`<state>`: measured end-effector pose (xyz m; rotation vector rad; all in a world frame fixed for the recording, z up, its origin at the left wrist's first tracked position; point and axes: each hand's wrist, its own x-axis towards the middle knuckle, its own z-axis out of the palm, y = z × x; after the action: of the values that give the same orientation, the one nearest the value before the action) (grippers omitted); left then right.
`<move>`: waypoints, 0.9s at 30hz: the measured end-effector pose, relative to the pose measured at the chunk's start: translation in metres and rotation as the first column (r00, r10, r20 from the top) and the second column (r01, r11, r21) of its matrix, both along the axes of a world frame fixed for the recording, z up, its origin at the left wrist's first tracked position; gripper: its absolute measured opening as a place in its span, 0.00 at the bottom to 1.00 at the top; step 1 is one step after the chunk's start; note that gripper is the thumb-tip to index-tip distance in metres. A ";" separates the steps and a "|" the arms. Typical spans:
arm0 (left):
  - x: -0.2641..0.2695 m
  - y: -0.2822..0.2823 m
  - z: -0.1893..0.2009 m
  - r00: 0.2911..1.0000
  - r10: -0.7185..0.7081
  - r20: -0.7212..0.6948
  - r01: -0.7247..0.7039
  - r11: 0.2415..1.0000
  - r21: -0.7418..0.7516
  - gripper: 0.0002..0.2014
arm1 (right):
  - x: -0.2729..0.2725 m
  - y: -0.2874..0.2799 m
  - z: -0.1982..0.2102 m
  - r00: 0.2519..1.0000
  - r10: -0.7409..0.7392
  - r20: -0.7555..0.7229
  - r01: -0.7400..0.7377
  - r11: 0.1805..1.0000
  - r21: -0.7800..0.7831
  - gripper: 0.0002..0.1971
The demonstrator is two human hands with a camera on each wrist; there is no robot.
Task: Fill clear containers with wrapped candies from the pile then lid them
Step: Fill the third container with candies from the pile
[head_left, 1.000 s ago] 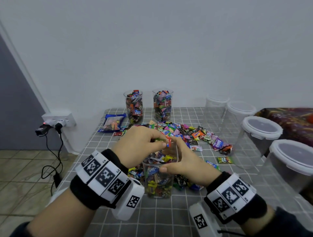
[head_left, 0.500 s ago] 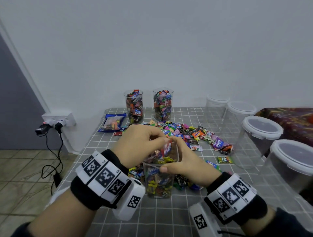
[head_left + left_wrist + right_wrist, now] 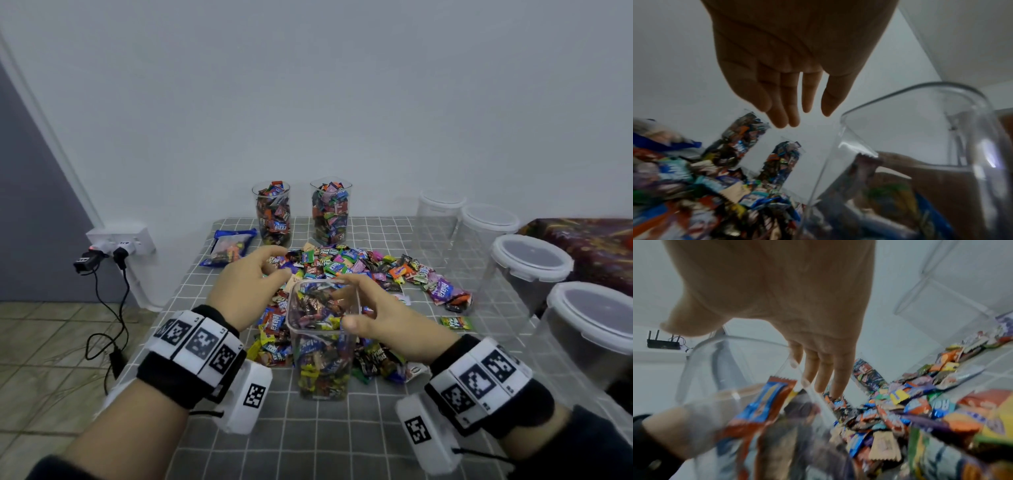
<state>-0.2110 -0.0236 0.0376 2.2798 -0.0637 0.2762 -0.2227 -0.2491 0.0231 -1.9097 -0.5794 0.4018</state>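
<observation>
1. While the left hand (image 3: 248,287) hovers over the pile of colourful wrapped candies (image 3: 356,265) with fingers relaxed and spread, holding nothing, it sits just left of the clear square plastic container (image 3: 322,342).
2. That container stands upright on the grey grid-patterned counter (image 3: 308,442), nearly full of candies.
3. Right hand (image 3: 387,318): fingers loosely extended beside the container's rim, thumb near its front corner; whether it touches is unclear.
</observation>
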 end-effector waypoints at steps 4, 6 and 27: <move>0.004 0.009 -0.011 0.976 0.020 -0.217 0.021 0.982 0.185 0.09 | 0.014 -0.020 0.010 0.990 -0.133 0.056 0.140 0.976 -0.168 0.35; 0.005 0.012 -0.014 0.950 0.015 -0.313 0.089 0.945 0.315 0.06 | 0.021 -0.029 0.014 0.987 -0.140 0.077 0.158 0.934 -0.322 0.28; 0.013 0.005 -0.039 0.822 -0.113 -0.558 0.361 0.861 0.357 0.11 | 0.054 -0.009 -0.021 0.995 0.030 0.090 0.036 0.760 -0.649 0.10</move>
<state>-0.1976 -0.0189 -0.0019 2.6928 -0.1523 -0.5629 -0.1683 -0.2581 0.0018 -2.6172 -0.5369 0.5647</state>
